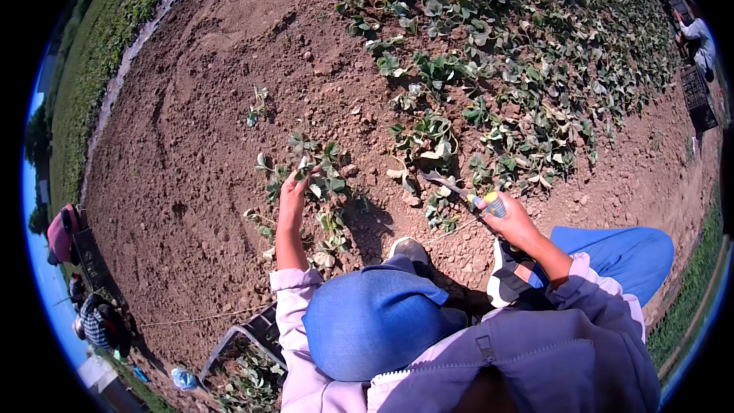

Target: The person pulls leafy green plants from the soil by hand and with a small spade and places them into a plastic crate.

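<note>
My left hand (293, 192) is among the leaves of a strawberry plant (328, 175), its fingers closed around part of it; the leaves hide the fingertips. Just below lie more limp strawberry plants (331, 235) on the loose soil. In my right hand (510, 221) is a hand tool (494, 205) with a grey and yellow grip. Its narrow metal blade (447, 183) points left, close to the ground. A small strawberry plant (440, 210) sits right beneath the blade, and a larger leafy clump (430, 137) grows just beyond its tip.
Dense strawberry plants (550, 57) cover the far right. By my left side stands a black plastic crate (265, 327) holding cut plants (246, 378). A string (200, 316) runs over the soil to it. Other people (697, 40) (98, 321) crouch at both edges, near more crates (697, 94).
</note>
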`<state>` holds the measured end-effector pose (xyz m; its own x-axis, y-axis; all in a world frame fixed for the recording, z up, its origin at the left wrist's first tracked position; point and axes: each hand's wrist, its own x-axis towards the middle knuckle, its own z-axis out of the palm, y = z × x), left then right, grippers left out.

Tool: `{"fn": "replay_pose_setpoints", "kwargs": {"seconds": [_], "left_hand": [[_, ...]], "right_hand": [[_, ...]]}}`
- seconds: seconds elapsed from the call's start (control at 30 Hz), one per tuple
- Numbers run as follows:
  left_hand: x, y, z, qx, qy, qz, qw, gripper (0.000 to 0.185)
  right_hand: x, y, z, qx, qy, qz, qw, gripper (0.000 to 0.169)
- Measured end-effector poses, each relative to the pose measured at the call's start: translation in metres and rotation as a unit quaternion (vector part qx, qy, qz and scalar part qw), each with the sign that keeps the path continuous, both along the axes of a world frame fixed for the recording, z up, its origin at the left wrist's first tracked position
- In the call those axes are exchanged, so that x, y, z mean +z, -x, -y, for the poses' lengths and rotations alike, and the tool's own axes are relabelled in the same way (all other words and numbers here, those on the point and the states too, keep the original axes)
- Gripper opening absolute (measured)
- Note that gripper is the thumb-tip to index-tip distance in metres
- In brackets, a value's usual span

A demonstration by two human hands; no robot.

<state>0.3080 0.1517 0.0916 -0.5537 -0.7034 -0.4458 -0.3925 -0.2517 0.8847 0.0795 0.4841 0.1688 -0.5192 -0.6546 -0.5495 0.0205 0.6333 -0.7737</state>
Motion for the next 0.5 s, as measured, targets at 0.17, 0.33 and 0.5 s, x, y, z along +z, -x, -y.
{"fn": "replay_pose_setpoints", "kwargs": {"seconds": [0.17,0.33,0.5], "left_hand": [[-0.025,-0.008,-0.012,0.011,-0.006,0.013,1.0,0.022],[-0.023,0.004,-0.03,0.057,-0.105,0.084,0.989,0.036],[-0.035,0.014,-0.053,-0.119,-0.053,-0.001,0.992,0.027]], "right_hand": [[-0.002,-0.002,-0.006,-0.004,-0.016,0.042,0.999,0.021],[0.002,-0.016,-0.013,0.02,-0.045,-0.041,0.998,0.023],[0.019,-0.011,-0.019,-0.002,-0.061,0.019,0.998,0.019]]}}
